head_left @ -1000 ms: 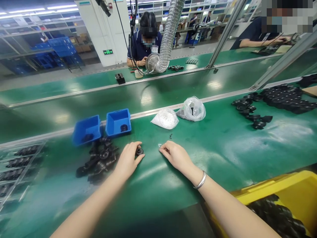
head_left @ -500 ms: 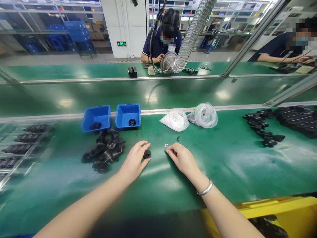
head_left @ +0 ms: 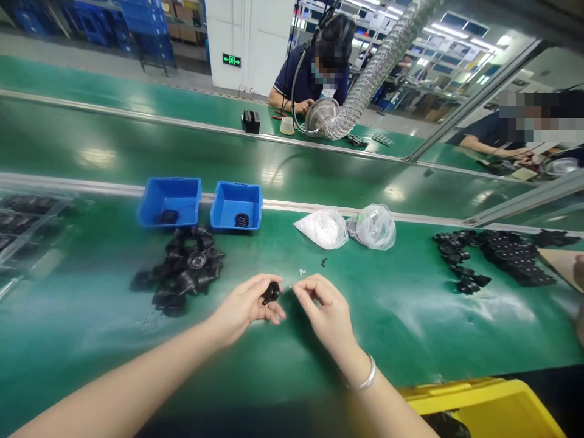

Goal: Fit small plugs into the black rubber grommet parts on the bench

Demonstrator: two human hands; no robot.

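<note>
A round black plastic part is held between the thumb and fingers of my left hand, its hollow side turned to the right. My right hand pinches a tiny pale piece at its fingertips, close to the black part but apart from it. On the green table just beyond lie small white pieces and several tiny black pieces. To the left of my left hand is a pile of black plastic parts.
Two blue bins, a left one and a right one, stand behind the pile. Plastic bags, one with white pieces and a clear one, lie centrally. Black parts cover the right; a yellow bin is near me. Co-workers sit opposite.
My right hand has moved left and nearer, lifting the tiny pale piece from beside the white ones. My left hand has turned the black part. The view has tilted.
</note>
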